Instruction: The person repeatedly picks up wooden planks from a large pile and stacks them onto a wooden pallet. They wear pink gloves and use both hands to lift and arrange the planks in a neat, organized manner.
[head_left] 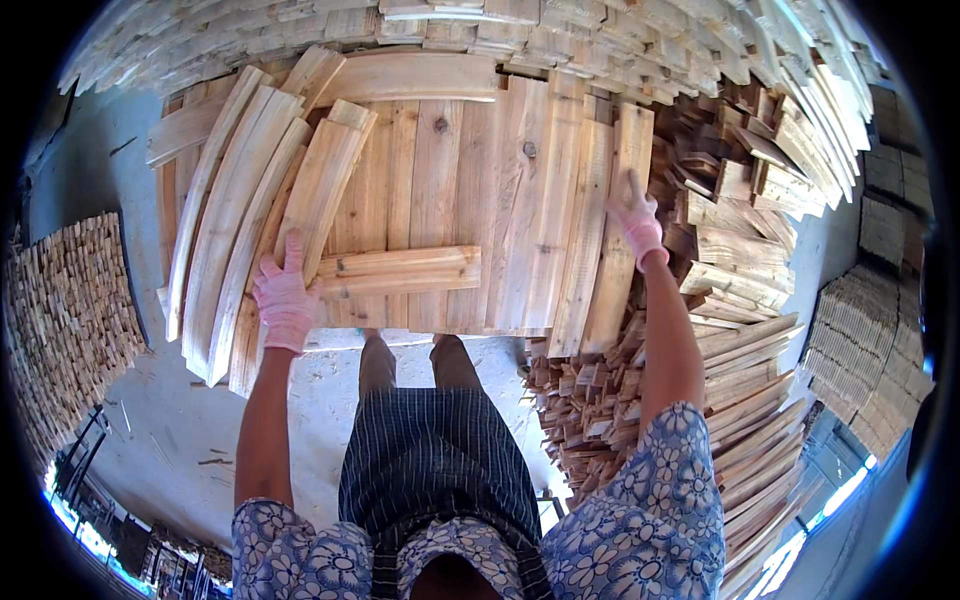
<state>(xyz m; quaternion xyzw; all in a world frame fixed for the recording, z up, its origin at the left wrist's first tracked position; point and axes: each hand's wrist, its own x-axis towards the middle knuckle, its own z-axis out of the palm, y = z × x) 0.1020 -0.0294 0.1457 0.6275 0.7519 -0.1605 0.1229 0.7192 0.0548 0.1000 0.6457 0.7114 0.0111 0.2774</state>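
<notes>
My left hand [283, 304], in a pale pink glove, lies at the near end of a short wooden board [326, 180] in the left-hand row. Its fingers are stretched and the thumb is spread apart. On the right, my right hand [637, 222], gloved in the same pink, rests on the outer edge of a long plank [618, 240], with the index finger extended along the wood and the others apart. Between the hands, planks [437, 170] lie side by side as a flat surface. Across them lies a short board [400, 272], close to my left hand.
Curved-looking boards [232, 210] lie along the left side. A loose heap of wood pieces [740, 260] spreads on the right. Beyond the planks rises a large lumber stack [450, 30]. More stacked wood [75, 310] stands at the far left, on a grey floor [190, 430].
</notes>
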